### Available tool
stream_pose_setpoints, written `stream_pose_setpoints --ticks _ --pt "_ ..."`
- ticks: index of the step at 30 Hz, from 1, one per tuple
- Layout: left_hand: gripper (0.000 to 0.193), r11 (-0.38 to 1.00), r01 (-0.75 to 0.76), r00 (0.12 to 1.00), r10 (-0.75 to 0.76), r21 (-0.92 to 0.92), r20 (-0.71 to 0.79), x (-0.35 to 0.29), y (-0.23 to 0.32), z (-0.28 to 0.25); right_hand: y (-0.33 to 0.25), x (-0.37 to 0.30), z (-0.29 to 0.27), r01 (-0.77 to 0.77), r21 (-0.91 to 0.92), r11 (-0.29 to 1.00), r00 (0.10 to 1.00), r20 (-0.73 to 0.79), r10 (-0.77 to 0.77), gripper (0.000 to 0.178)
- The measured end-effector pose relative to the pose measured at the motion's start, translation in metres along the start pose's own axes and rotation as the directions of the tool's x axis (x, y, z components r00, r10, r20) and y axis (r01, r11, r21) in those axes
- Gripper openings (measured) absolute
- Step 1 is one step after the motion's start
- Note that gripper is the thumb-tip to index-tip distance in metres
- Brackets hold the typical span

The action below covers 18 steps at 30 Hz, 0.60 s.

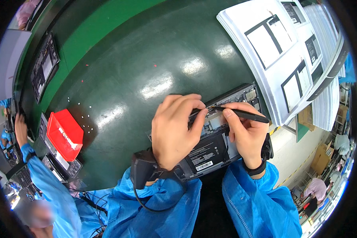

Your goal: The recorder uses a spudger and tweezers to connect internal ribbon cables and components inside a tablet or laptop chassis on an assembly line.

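Fingers of right hand pinching a black stylus-like tool — left hand, fingers together, pressing the opened device near the table's edge.

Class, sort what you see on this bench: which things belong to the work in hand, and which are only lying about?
In use:
- opened device, steadied by the left hand
- black pen-like tool, held in the right hand, tip on the device's top edge

Lying about:
- red bin
- stack of printed sheets
- second opened device at the far left
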State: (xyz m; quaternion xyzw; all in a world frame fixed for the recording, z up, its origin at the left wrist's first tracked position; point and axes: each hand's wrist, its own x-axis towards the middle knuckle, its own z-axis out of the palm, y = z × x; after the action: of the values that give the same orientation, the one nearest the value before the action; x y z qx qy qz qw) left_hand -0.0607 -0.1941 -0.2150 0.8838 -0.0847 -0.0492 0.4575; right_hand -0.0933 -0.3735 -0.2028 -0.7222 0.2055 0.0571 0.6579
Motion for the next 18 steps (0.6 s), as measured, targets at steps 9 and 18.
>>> stream_pose_setpoints --ticks 9,18 --pt "0.035 0.894 -0.37 0.927 0.373 0.253 0.038 -0.013 -0.006 -0.003 -0.007 0.0 0.004 0.039 -0.076 0.996 0.999 0.005 -0.039 0.017" --pt "0.036 0.831 -0.444 0.892 0.446 0.334 0.074 -0.02 -0.011 -0.003 -0.001 -0.006 0.004 0.06 0.017 0.998 0.998 -0.01 -0.06 0.017"
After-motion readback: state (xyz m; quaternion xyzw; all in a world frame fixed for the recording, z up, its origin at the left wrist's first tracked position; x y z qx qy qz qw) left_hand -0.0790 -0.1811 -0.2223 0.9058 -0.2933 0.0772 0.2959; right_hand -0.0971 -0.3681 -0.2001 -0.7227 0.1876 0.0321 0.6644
